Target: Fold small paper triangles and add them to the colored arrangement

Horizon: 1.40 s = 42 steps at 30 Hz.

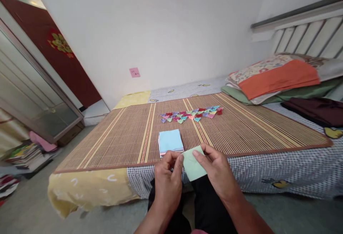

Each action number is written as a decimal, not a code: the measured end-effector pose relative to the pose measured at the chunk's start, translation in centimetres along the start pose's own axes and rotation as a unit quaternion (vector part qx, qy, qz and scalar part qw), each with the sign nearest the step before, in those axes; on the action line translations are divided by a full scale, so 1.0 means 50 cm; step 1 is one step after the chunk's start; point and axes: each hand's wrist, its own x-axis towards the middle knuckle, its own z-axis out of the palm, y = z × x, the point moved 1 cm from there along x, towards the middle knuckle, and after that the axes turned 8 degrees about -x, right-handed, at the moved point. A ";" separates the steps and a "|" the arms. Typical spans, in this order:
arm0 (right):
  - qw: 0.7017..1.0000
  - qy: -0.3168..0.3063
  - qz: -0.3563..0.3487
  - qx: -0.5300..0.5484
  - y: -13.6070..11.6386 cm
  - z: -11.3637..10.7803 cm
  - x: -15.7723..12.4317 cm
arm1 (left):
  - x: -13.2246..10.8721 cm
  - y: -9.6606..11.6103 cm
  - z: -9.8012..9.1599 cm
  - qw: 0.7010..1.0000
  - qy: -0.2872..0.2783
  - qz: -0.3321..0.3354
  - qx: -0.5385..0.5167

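A square of pale green paper (193, 166) is held up in front of the bed's near edge, between my two hands. My left hand (169, 177) pinches its upper left corner between thumb and forefinger. On the other side, my right hand (218, 169) grips the upper right corner, its thumb lying on the front face. Just beyond my left hand lies a stack of square paper (170, 140), light blue on top with other colours at the edges. Farther back sit several small folded paper pieces (191, 114) in many colours, set out in rows.
A striped bamboo mat (128, 134) covers the bed. Pillows (278, 78) and a dark folded cloth (316, 110) are at the right. Books (24, 157) are piled on the left, near a glass-fronted cabinet (40, 84). A pink note (134, 72) is on the wall.
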 end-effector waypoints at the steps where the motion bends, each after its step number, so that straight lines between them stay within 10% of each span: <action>1: 1.000 -0.007 -0.004 -0.007 0.000 0.000 0.001 | 0.001 -0.001 -0.001 1.000 -0.001 -0.005 0.005; 16: 0.999 -0.037 0.025 -0.023 0.015 -0.002 0.008 | 0.009 -0.023 0.002 0.980 -0.088 -0.099 -0.149; 42: 0.995 -0.050 -0.060 -0.055 0.018 -0.003 0.005 | 0.010 -0.021 -0.008 0.988 -0.062 -0.079 -0.113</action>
